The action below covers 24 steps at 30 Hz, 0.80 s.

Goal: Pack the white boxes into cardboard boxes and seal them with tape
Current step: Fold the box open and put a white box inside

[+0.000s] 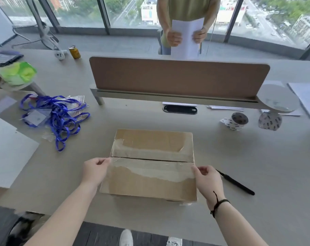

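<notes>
Starting at the left edge of the desk [257, 174], a tangle of blue lanyards [58, 114] is lying well clear of the work. Just right of it, the left hand [94, 170] is pinching at the left end of the cardboard box [150, 164], thumb and fingertips closed near where the two top flaps are meeting; whether it is gripping a thin strip of clear tape or only the flap corner is hard to tell.

The box is sitting in the middle of the desk, directly before the person, flaps folded shut with old torn tape showing along the seam [150, 159]. It is looking light and fairly stiff, though the worn flaps are likely flexing under pressure, so pressing near the corners seems safer than at the middle. Glossy tape remnants are probably making the top a little slippery.

The right hand [206, 178] is pinching in the same way at the right end of the seam. Beyond it a black pen [236, 183] is lying on the desk, and farther back a roll of printed tape [236, 121] is waiting, well apart from the box.
</notes>
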Motion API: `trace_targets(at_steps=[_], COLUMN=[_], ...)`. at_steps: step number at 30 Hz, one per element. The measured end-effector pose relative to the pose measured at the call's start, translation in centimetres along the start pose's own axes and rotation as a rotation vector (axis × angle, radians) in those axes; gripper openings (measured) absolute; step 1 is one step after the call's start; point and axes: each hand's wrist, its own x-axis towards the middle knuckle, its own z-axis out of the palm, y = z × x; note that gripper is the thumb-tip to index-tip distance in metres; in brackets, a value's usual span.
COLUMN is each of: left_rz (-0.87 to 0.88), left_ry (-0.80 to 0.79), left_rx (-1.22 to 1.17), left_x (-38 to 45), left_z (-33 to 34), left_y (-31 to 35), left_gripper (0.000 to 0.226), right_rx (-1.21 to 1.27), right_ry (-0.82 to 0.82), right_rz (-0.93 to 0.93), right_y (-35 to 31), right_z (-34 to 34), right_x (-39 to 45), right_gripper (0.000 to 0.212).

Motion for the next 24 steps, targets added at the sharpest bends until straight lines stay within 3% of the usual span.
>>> trace_targets(at_steps=[3,6,9,14,20,24], left_rz=[0.018,0.026,-0.082,-0.27,-0.325,-0.287], left_ry=[0.005,-0.036,-0.129,-0.285,-0.378,-0.403], left_rx=[-0.003,-0.002,-0.115,-0.365,-0.518,-0.566], left_x=[-2.6,-3.6,-3.8,-4.2,-4.2,-4.2], left_z=[-0.4,-0.9,-2.0,-3.2,-2.4,-1.9], left_y=[-0.1,-0.5,-0.7,-0.1,-0.5,-0.6], left_gripper=[0.014,0.016,0.018,0.025,0.029,0.065], right_rx=[0.008,0.022,0.088,0.296,0.449,0.426], right_ry=[-0.045,-0.038,-0.04,-0.104,-0.054,-0.024], right_rz=[-0.009,-0.009,0.03,0.17,0.228,0.141], right_y=[0.2,0.6,0.5,0.2,-0.9,-1.6], right_z=[-0.6,-0.2,0.3,0.2,1.4,2.5], right_x=[-1.4,-2.2,-3.0,-3.8,-4.6,-5.5], right_gripper=[0.013,0.022,0.029,0.023,0.037,0.061])
